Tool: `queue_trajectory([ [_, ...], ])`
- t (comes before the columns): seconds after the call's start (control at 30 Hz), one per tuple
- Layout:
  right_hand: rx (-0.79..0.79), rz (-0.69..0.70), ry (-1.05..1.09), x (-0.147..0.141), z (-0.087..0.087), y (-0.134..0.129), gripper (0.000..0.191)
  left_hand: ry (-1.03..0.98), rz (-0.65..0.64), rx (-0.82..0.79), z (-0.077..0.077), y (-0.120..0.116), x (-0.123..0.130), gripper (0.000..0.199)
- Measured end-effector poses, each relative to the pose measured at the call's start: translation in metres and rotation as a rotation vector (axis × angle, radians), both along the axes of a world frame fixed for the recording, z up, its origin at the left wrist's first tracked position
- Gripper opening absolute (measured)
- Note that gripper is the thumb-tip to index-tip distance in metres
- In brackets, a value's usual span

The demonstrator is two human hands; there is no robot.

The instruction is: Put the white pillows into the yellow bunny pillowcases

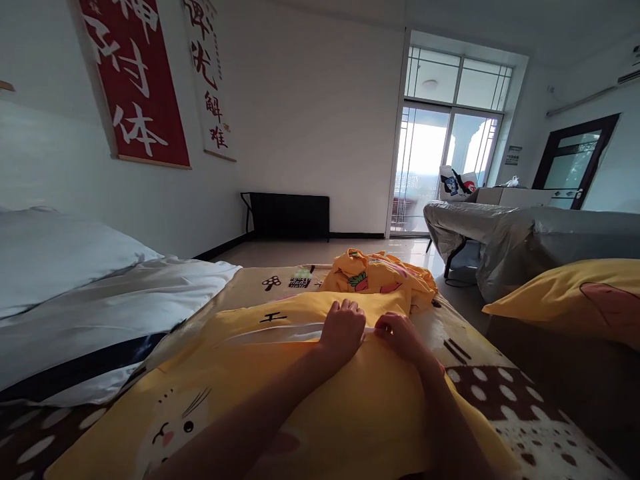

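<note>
A yellow pillowcase point(380, 407) printed with a white cartoon rabbit face lies flat in front of me. A long slit runs across its upper part, and something white point(285, 333) shows through it. My left hand point(345, 328) is closed on the fabric at the right part of this slit, fingers curled over it. Just to its right, my right hand point(400, 333) pinches the edge at the slit's end; whether a zip pull is between its fingers is too small to tell. Beyond both hands sits a crumpled yellow cloth point(380, 270) with a carrot print.
Beneath lies a patterned blanket point(480, 380). White bedding point(90, 287) is on the left. Another yellow pillow point(575, 293) rests at the right. Farther back stand a plastic-covered table point(500, 220) with boxes and a bag, and a black folded panel point(290, 217) against the wall.
</note>
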State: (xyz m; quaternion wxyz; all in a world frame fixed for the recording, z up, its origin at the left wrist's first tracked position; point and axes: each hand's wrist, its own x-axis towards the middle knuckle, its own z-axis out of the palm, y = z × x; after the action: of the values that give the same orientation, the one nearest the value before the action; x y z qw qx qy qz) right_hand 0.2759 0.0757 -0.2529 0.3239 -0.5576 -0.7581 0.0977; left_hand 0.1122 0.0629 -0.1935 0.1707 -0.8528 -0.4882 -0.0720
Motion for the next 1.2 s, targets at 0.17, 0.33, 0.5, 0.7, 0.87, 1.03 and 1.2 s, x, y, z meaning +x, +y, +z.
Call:
queue_trajectory([
  [0.17, 0.004, 0.006, 0.027, 0.002, 0.001, -0.001, 0.013, 0.033, 0.062, 0.048, 0.011, -0.008, -0.016, 0.024],
  [0.33, 0.012, -0.004, 0.025, 0.004, 0.003, -0.003, 0.013, 0.019, 0.182, 0.027, 0.011, -0.005, -0.041, 0.024],
  [0.5, -0.006, -0.048, 0.012, 0.004, 0.003, -0.002, 0.014, -0.034, 0.287, -0.029, 0.006, 0.006, -0.068, 0.026],
  [0.7, -0.008, -0.064, -0.009, 0.006, -0.003, 0.003, 0.014, -0.130, 0.226, -0.138, -0.010, 0.013, -0.088, 0.024],
  [0.87, -0.019, -0.055, -0.038, 0.004, -0.008, 0.005, 0.014, -0.210, 0.093, -0.246, -0.019, 0.013, -0.106, 0.029],
  [1.03, -0.051, -0.061, -0.071, -0.001, -0.011, 0.004, 0.014, -0.245, 0.108, -0.247, -0.020, 0.010, -0.125, 0.024],
  [1.2, -0.079, -0.055, -0.085, -0.003, -0.011, 0.004, 0.015, -0.258, 0.197, -0.261, -0.025, 0.011, -0.169, 0.024],
])
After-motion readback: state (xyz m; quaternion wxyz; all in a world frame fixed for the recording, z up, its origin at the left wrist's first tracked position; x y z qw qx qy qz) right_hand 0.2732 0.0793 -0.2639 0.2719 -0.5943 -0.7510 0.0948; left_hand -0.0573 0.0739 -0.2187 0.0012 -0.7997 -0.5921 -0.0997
